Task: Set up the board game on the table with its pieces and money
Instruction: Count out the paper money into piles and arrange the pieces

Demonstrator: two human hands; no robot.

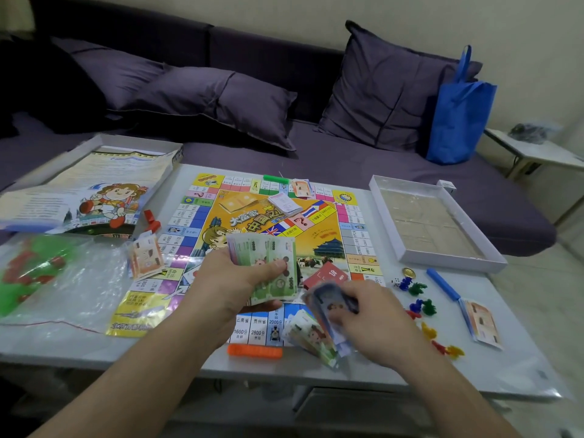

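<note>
Right grip [363, 314] pinches blurred blue paper notes [331, 303]; left grip [240, 279] clamps fanned green banknotes [268, 263].

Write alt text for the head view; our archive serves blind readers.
A person's left hand holds a fan of green paper play money over a colourful square game board on a white table, while the right hand grips blurred blue notes.

You've got one game board [275, 235] down. Round it: four clip bars [254, 351], two open box halves [433, 222], one bag of houses [47, 276], three purple cushions [221, 102] behind.
</note>
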